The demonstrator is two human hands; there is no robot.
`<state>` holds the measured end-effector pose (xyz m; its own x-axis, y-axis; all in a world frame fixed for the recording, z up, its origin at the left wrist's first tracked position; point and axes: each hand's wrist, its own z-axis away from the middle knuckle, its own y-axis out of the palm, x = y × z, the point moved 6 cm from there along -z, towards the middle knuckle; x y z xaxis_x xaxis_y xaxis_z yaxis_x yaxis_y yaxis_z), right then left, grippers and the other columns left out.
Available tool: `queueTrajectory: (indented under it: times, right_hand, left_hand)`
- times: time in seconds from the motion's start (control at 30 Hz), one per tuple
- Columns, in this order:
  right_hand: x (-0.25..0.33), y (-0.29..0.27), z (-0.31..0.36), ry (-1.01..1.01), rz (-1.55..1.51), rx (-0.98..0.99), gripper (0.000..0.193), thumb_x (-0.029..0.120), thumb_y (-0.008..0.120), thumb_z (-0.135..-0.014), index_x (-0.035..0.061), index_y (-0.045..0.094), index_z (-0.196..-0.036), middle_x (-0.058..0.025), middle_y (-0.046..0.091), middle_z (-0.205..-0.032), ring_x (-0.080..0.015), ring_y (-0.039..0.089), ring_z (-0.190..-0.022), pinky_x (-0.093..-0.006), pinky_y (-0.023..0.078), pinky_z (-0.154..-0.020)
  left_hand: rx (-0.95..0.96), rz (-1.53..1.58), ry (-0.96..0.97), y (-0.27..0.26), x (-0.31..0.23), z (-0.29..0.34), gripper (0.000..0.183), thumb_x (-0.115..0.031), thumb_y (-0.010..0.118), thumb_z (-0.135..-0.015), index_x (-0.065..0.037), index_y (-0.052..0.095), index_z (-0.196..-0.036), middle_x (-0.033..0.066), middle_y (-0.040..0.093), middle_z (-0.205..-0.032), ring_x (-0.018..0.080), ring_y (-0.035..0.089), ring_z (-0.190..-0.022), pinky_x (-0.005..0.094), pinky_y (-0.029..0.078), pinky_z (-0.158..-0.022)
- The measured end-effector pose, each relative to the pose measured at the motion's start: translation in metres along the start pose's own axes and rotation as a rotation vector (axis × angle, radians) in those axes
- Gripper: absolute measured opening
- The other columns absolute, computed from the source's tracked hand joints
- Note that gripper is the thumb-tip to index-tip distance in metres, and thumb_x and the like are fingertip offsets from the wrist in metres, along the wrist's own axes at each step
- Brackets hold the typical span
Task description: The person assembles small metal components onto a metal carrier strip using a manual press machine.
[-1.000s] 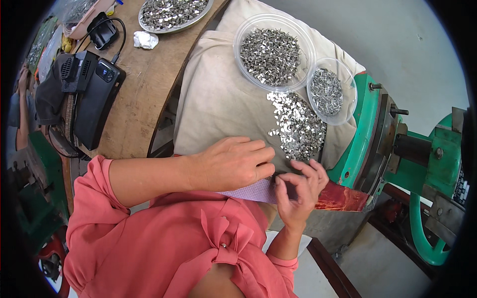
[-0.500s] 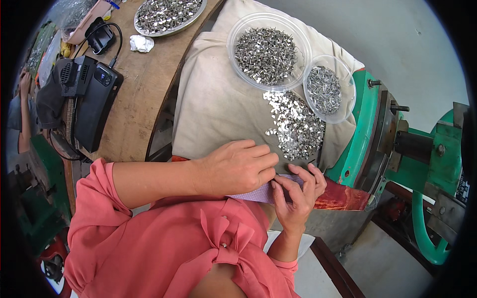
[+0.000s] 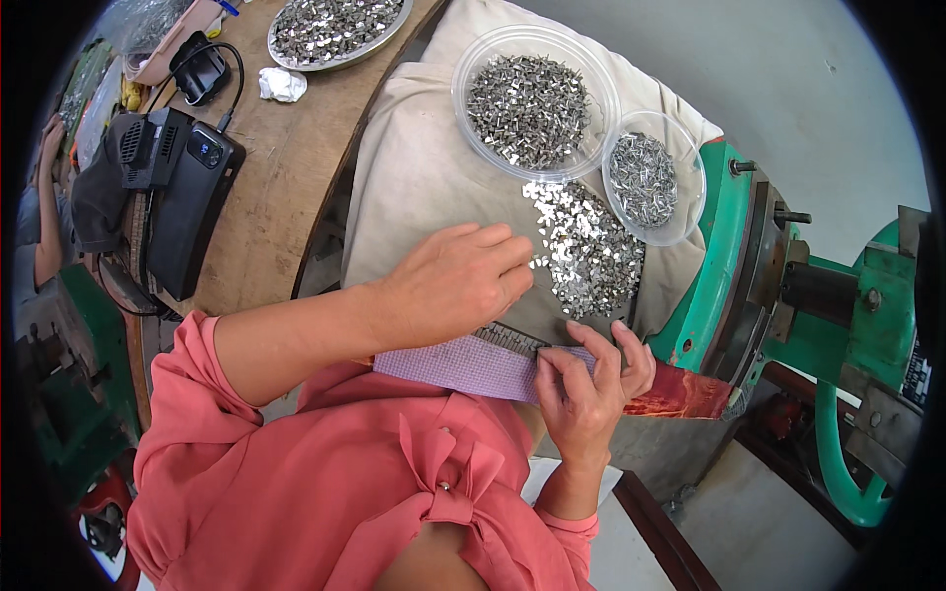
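Note:
My right hand [image 3: 589, 384] pinches the right end of a dark metal strip [image 3: 507, 339] between thumb and forefinger, its other fingers loosely bent. Even marks or slots run along the strip, too small to tell which. Under the strip lies a lilac woven cloth [image 3: 458, 368]. My left hand [image 3: 461, 281] is farther off, above the beige cloth [image 3: 394, 197], with bent fingers close together. Whatever its fingertips hold is hidden. Just right of it spreads a loose pile of small shiny metal pieces [image 3: 591, 251].
Beyond the pile stand a large clear tub [image 3: 603, 98] and a smaller clear tub [image 3: 696, 202], both holding small metal parts. A wooden table [image 3: 281, 148] at left carries a black power bank [image 3: 197, 212] and a dish [image 3: 340, 67] of metal bits. Green machinery [image 3: 724, 246] borders the right.
My left hand has moved away from the strip, leftward and farther out, uncovering the strip and more lilac cloth. My right hand stays at the strip's end.

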<state>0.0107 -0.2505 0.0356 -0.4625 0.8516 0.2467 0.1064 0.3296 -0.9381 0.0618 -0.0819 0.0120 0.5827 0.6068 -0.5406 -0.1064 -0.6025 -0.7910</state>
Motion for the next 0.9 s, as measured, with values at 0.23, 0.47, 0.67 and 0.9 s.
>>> queueTrajectory:
  times: [0.23,0.47,0.67,0.9]
  right_hand:
    - [0.001,-0.002,0.001,0.017,-0.048,-0.004,0.012,0.02,0.081,-0.073,0.0226,0.072,-0.08,0.0055,0.066,-0.115,-0.0262,0.046,-0.127,-0.0494,0.024,-0.109]
    - [0.006,0.004,-0.003,0.003,-0.01,0.027,0.01,0.017,0.079,-0.075,0.021,0.072,-0.081,0.0048,0.065,-0.115,-0.0259,0.046,-0.126,-0.0495,0.023,-0.11]
    - [0.002,-0.001,-0.011,0.032,-0.08,0.071,0.01,0.016,0.079,-0.076,0.0184,0.072,-0.083,0.0027,0.066,-0.115,-0.0279,0.047,-0.124,-0.0492,0.025,-0.108]
    - [-0.013,0.008,-0.032,0.056,-0.048,-0.038,0.012,0.015,0.078,-0.078,0.017,0.075,-0.089,0.0002,0.065,-0.113,-0.0307,0.049,-0.122,-0.0485,0.028,-0.106]
  left_hand:
    - [-0.025,0.041,-0.042,-0.002,0.005,0.001,0.014,-0.014,0.072,-0.08,-0.006,0.061,-0.085,0.0061,0.052,-0.089,0.0253,0.054,-0.084,0.0375,0.048,-0.072]
    - [-0.009,0.121,-0.058,-0.004,0.006,-0.001,0.016,-0.014,0.074,-0.078,-0.007,0.062,-0.086,0.0056,0.052,-0.089,0.0254,0.054,-0.084,0.0379,0.048,-0.072]
    - [-0.03,0.057,-0.039,0.0,0.005,0.0,0.016,-0.014,0.075,-0.076,-0.008,0.063,-0.085,0.004,0.053,-0.089,0.0242,0.054,-0.085,0.0372,0.047,-0.072]
    - [-0.03,0.037,-0.036,0.002,0.004,0.0,0.015,-0.014,0.073,-0.077,-0.007,0.062,-0.084,0.0041,0.053,-0.089,0.0244,0.054,-0.085,0.0372,0.047,-0.072]
